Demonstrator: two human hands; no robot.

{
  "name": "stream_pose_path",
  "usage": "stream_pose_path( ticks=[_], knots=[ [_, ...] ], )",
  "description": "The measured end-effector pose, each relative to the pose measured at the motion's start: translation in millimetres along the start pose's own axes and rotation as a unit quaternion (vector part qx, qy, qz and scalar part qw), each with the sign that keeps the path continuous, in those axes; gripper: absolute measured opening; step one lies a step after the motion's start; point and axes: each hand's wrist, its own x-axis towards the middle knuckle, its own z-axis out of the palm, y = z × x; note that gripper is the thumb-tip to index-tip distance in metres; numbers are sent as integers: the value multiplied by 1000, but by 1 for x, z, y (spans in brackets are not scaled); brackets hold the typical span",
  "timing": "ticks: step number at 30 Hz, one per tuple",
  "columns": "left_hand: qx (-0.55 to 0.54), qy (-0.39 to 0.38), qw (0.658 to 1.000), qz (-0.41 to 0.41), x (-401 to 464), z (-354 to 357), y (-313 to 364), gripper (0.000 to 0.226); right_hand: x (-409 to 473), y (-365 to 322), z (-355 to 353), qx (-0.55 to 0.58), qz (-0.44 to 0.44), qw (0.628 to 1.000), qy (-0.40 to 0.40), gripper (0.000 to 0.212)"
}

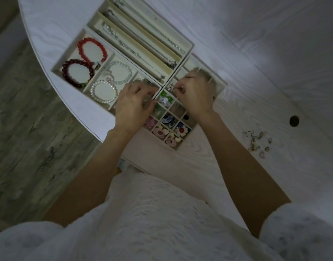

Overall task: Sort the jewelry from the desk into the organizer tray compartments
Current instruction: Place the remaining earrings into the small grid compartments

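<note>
A white garment [152, 223] fills the near edge. Loose earrings [258, 141] lie on the counter [274, 72] to the right, well apart from the trays. The left hand [131, 106] hovers over the bracelet tray [67, 53], fingers curled around a thin bangle [145, 99]. The right hand [195, 97] is over the grid tray [178, 146], its fingers pinching a small silver earring [171, 88]. Beyond lie red bracelets [86, 59], pearl bracelets [105, 89], and chains [135, 44] in the long tray [190, 46]
</note>
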Motion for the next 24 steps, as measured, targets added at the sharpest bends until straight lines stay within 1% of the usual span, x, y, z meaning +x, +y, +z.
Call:
stream_pose_path(
  ticks=[9, 13, 15, 18, 24],
  knots=[
    [1, 28, 1000, 8, 0, 2, 3, 24, 6, -7, 3, -54, 35, 998, -27, 23],
    [4, 22, 1000, 11, 1, 3, 1, 25, 2, -3, -3, -50, 44, 998, -17, 30],
    [6, 17, 1000, 9, 1, 2, 1, 25, 2, -1, -4, -47, 39, 998, -6, 29],
    [6, 18, 1000, 8, 1, 1, 2, 26, 2, -2, -8, -52, 24, 998, -7, 15],
    [11, 16, 1000, 4, 1, -1, 3, 27, 3, -6, -8, -107, -1, 994, -34, 24]
  ],
)
